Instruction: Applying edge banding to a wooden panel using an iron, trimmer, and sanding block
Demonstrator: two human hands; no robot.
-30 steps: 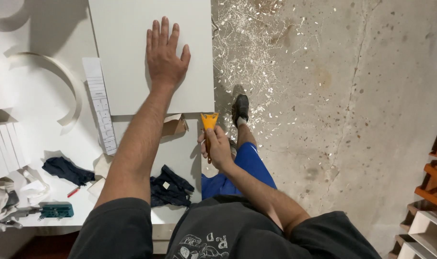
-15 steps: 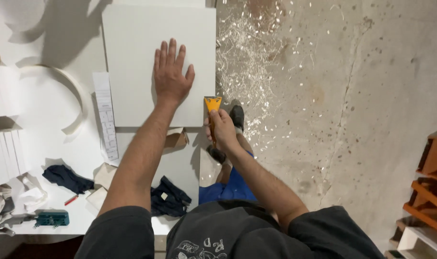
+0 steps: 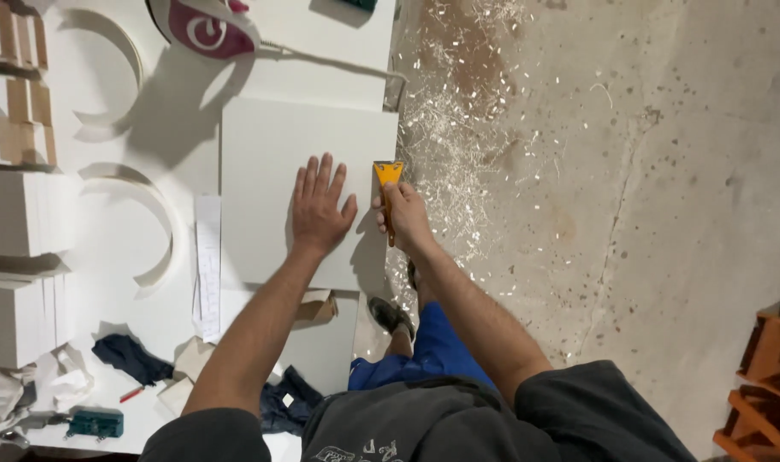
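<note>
On the white bench, from left to right:

Far-left stock: stacked white blocks (image 3: 17,304) and curved white strips (image 3: 154,218) lie well apart from both hands; a dark cloth (image 3: 129,358), a red pencil (image 3: 131,393) and a small green tool (image 3: 94,423) sit near the bench's front edge.

Ruler strip: a long pale strip (image 3: 207,265) lies just beside the panel's left edge.

White panel (image 3: 261,171): flat on the bench, its right edge along the bench's right side. It sits lower in view than half a second ago, with more bench and a dark red appliance (image 3: 206,30) now showing beyond it.

Left hand (image 3: 320,210): palm down, fingers spread wide, pressing on the panel's right half; the same placement as in the two prior views.

Right hand (image 3: 403,214): fingers closed round the handle of the yellow scraper (image 3: 387,175), blade end pointing away from the body, at the panel's right edge. Against the panel it stands further along that edge than a second ago.

Judgement: the edge pass appears to be advancing away from the body, the panel held steady throughout.

Floor (image 3: 595,222): bare concrete, pale shavings (image 3: 458,145) thick just beside the bench; a dark shoe (image 3: 390,315) and blue trouser leg stand below the right forearm.
</note>
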